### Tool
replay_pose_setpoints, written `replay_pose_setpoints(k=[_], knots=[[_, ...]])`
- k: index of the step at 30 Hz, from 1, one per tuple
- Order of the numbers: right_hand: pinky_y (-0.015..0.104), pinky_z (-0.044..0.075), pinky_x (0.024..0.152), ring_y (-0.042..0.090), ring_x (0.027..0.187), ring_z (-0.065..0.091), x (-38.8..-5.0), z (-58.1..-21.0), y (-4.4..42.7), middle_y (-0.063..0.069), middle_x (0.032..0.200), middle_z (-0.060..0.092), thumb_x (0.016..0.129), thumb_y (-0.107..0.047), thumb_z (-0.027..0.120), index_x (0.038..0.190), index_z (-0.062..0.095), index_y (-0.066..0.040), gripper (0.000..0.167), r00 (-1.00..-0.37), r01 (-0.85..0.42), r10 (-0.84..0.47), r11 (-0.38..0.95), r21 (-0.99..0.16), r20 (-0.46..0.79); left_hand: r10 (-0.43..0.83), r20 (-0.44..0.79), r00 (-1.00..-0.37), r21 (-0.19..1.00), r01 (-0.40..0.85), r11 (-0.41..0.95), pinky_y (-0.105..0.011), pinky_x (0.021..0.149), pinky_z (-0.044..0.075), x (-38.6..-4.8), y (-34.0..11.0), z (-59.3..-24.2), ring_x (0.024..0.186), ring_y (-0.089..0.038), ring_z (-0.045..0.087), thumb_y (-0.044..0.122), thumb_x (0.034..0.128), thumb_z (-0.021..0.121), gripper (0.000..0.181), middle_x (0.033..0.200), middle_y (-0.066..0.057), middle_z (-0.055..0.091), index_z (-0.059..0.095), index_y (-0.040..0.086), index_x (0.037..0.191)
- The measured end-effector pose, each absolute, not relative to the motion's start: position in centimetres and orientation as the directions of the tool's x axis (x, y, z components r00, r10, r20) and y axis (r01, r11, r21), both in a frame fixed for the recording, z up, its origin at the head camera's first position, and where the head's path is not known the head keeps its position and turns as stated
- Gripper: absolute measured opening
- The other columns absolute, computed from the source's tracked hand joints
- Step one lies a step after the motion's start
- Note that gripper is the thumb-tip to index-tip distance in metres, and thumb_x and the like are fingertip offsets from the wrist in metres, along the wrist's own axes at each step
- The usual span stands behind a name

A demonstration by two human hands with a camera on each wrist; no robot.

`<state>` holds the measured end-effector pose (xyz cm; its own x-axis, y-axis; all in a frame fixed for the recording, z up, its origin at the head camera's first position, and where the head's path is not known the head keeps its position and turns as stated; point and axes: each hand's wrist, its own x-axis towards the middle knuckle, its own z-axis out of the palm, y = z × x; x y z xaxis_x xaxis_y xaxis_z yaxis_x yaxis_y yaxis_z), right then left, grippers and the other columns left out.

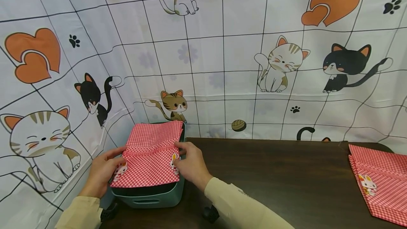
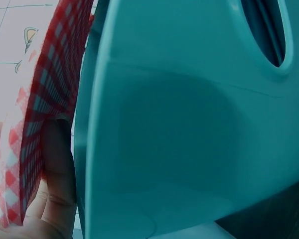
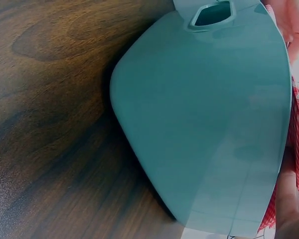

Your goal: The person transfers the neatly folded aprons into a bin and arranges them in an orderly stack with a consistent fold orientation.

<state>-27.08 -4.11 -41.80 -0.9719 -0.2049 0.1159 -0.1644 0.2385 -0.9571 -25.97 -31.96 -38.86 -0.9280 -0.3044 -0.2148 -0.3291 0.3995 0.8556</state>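
A red-and-white checked cloth (image 1: 149, 162) with a cartoon figure at each side lies across the top of a teal plastic bin (image 1: 152, 200). At its left edge, my left hand (image 1: 103, 170) pinches the cloth, with fingers on both sides of it in the left wrist view. My right hand (image 1: 193, 163) pinches the opposite edge beside the other figure. The right wrist view also has the cloth (image 3: 298, 134) between fingers, just past the bin's rim. The cloth hides most of the bin's inside.
Another checked cloth (image 1: 381, 183), with a similar figure, lies at the right end of the dark wooden table (image 1: 270, 179). A white cat-print curtain (image 1: 238, 63) hangs behind the table and along the left, close to the bin.
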Motion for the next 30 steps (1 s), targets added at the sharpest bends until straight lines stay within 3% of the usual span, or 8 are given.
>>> replay_pose_setpoints(k=[5, 10, 14, 18, 22, 27, 30], knots=[[0.03, 0.062, 0.079, 0.024, 0.11, 0.066, -27.1, -41.8, -4.2, 0.013, 0.134, 0.065, 0.094, -0.002, 0.077, 0.138, 0.071, -0.009, 0.045, -0.971, -0.167, -0.204, 0.216, -0.962, 0.123, -0.295, -0.201, -0.934, 0.846, -0.318, 0.427, -0.046, 0.108, 0.043, -25.8, -32.3, -38.8, 0.156, -0.042, 0.035, 0.02, 0.1075, 0.059, 0.061, 0.174, -0.024, 0.033, 0.043, 0.01, 0.166], [0.031, 0.061, 0.081, 0.026, 0.107, 0.066, -27.2, -42.1, -3.6, 0.014, 0.134, 0.062, 0.094, -0.006, 0.08, 0.136, 0.071, -0.006, 0.043, -0.964, -0.239, -0.183, 0.256, -0.937, 0.196, -0.247, -0.171, -0.954, 0.804, -0.28, 0.524, -0.058, 0.111, 0.045, -25.7, -32.5, -38.9, 0.15, -0.046, 0.042, 0.018, 0.107, 0.059, 0.063, 0.168, -0.03, 0.039, 0.04, 0.008, 0.167], [0.033, 0.056, 0.078, 0.025, 0.104, 0.062, -27.4, -42.5, -2.8, 0.017, 0.13, 0.06, 0.092, -0.01, 0.083, 0.13, 0.074, -0.005, 0.039, -0.967, -0.248, -0.137, 0.294, -0.923, 0.216, -0.187, -0.168, -0.968, 0.766, -0.248, 0.593, -0.068, 0.116, 0.04, -25.5, -32.9, -39.0, 0.152, -0.051, 0.035, 0.018, 0.1088, 0.058, 0.062, 0.168, -0.034, 0.033, 0.037, 0.005, 0.166], [0.037, 0.056, 0.079, 0.026, 0.104, 0.063, -27.6, -42.8, -1.7, 0.018, 0.127, 0.061, 0.092, -0.011, 0.084, 0.125, 0.075, -0.004, 0.035, -0.973, -0.226, -0.11, 0.299, -0.927, 0.202, -0.146, -0.161, -0.976, 0.76, -0.217, 0.612, -0.07, 0.119, 0.037, -25.2, -32.7, -38.8, 0.156, -0.051, 0.028, 0.016, 0.1098, 0.056, 0.058, 0.171, -0.032, 0.027, 0.04, 0.003, 0.164], [0.035, 0.056, 0.079, 0.026, 0.105, 0.064, -27.7, -43.2, -0.6, 0.014, 0.122, 0.062, 0.091, -0.011, 0.084, 0.121, 0.076, -0.006, 0.031, -0.977, -0.213, -0.093, 0.31, -0.927, 0.193, -0.126, -0.12, -0.985, 0.731, -0.174, 0.66, -0.069, 0.115, 0.041, -25.0, -31.6, -38.5, 0.152, -0.052, 0.035, 0.017, 0.1097, 0.056, 0.054, 0.168, -0.033, 0.033, 0.046, 0.002, 0.16], [0.035, 0.054, 0.081, 0.025, 0.106, 0.065, -27.7, -43.6, 1.0, 0.013, 0.121, 0.063, 0.091, -0.01, 0.083, 0.117, 0.077, -0.011, 0.027, -0.979, -0.203, -0.069, 0.337, -0.919, 0.191, 0.001, 0.056, -0.998, 0.661, 0.038, 0.75, -0.07, 0.112, 0.044, -24.3, -28.8, -38.2, 0.145, -0.055, 0.047, 0.01, 0.1061, 0.063, 0.043, 0.157, -0.032, 0.049, 0.06, -0.001, 0.148], [0.038, 0.054, 0.082, 0.026, 0.107, 0.065, -27.6, -44.0, 2.5, 0.013, 0.122, 0.063, 0.092, -0.01, 0.083, 0.116, 0.078, -0.012, 0.026, -0.983, -0.181, -0.046, 0.363, -0.914, 0.176, 0.107, 0.186, -0.977, 0.6, 0.199, 0.775, -0.074, 0.113, 0.04, -24.0, -26.7, -38.2, 0.145, -0.055, 0.047, 0.005, 0.1017, 0.068, 0.036, 0.151, -0.03, 0.057, 0.068, -0.002, 0.138]])
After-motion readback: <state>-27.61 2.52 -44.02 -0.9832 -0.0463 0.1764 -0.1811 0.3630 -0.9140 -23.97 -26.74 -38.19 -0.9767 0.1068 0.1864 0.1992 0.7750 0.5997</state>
